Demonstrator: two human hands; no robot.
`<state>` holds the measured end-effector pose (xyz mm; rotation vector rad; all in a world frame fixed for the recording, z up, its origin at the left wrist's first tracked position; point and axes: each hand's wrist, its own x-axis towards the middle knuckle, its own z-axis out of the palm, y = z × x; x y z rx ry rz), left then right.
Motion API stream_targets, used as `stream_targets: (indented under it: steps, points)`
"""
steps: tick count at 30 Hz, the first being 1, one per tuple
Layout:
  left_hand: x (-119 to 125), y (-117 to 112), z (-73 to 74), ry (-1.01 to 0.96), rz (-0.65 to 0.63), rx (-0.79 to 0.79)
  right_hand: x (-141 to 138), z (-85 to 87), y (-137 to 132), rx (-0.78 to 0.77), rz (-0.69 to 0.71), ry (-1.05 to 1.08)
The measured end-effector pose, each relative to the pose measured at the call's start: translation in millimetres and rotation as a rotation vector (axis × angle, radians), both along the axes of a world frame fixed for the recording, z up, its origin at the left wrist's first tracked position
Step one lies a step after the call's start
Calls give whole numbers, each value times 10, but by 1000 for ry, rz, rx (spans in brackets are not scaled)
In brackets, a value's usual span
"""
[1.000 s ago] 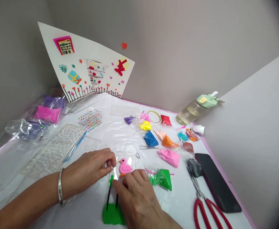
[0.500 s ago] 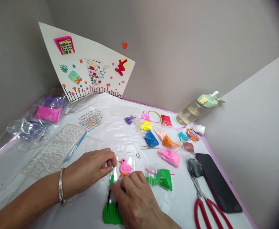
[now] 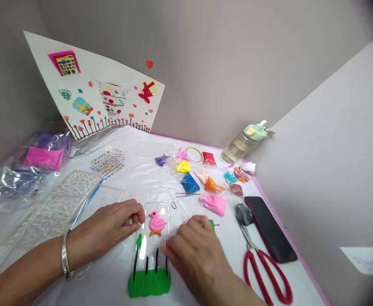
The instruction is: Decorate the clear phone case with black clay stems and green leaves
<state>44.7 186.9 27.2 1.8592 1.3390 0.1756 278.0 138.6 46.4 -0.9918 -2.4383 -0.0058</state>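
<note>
On the white plastic sheet (image 3: 132,187), near the front edge of the table, lies a clear phone case (image 3: 145,259), flat and a little left of the middle of my view. On it I see a pink clay bird (image 3: 157,223) with orange feet, a green clay leaf (image 3: 138,241), thin black clay stems (image 3: 156,260) and a band of green clay grass (image 3: 148,284) at the lower end.

The left hand (image 3: 108,229), with a silver bangle (image 3: 66,259) on the wrist, is half closed, and its fingertips (image 3: 139,219) are at the upper left edge of the case. I cannot tell if it really grips the case. The right hand (image 3: 196,255) is curled loosely beside the black stems, at the right edge of the case. I cannot tell if it has hold of something.

Just above the case lies a small black ring (image 3: 173,205). Farther right are a bag of pink clay (image 3: 213,204), red-handled scissors (image 3: 263,272) and a black phone (image 3: 269,229). On the left lies a textured clear case (image 3: 54,208).
</note>
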Motion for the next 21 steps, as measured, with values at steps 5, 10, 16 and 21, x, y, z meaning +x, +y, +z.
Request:
stream_targets:
  steps: [5,10,16,21]
  points:
    - [-24,8,-16,-1,-18,-7,656,299,45,-78,-317,-234]
    - [-36,10,-44,-10,-28,11,1073,132,-29,-197,-437,-542]
    - [-7,-10,28,-5,-28,23,1005,-60,-17,-216,-429,-543]
    - [6,-13,43,-5,-12,29,1206,140,-31,-213,-447,-567]
